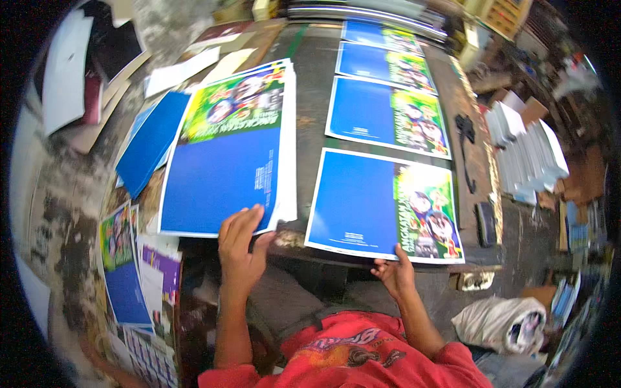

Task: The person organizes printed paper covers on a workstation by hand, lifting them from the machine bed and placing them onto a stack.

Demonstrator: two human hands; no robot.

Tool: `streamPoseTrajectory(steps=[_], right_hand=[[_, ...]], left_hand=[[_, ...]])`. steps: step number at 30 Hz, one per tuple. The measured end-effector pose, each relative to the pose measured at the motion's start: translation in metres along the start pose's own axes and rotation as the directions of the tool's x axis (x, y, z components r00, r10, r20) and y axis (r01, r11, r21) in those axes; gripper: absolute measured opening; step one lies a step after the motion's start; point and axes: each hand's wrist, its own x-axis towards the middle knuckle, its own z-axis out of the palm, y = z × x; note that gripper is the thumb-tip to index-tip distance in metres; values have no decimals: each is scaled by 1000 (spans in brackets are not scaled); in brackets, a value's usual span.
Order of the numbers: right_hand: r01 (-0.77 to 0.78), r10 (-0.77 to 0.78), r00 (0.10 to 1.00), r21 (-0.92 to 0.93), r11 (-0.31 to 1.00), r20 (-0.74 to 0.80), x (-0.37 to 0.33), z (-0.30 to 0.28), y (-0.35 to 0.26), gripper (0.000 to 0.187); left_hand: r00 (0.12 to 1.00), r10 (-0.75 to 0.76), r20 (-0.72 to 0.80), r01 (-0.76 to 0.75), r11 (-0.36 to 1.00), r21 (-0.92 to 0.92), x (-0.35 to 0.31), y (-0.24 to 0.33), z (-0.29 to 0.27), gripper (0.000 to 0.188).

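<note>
A stack of printed cover sheets (220, 174), blue with a green picture panel, lies on the left part of the worktable. My left hand (240, 246) has its fingers on the stack's near right corner, closed there with the thumb at the edge. To the right, a single cover sheet (356, 200) lies at the table's front edge. My right hand (396, 275) pinches its near edge, thumb on top and fingers curled below. Beyond it, several like sheets (369, 110) run away from me in a column, the farther ones partly overlapped.
Blue sheets (155, 142) lie left of the stack. Along the table's right side are a black strap (466, 149) and a dark oblong block (484, 223). Piles of white paper (524, 145) stand off to the right, above a white sack (501, 325). A metal roller (369, 14) spans the far end.
</note>
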Motion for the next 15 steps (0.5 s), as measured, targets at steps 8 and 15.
streamPoseTrajectory(steps=[8,15], right_hand=[[68,-67,997,42,997,-34,33,0,8,53],[220,-202,964,96,971,-173,52,-24,22,52]], left_hand=[[989,55,-137,-42,994,100,-51,-21,7,24],[996,-62,66,69,990,-119,-74,-75,18,29]])
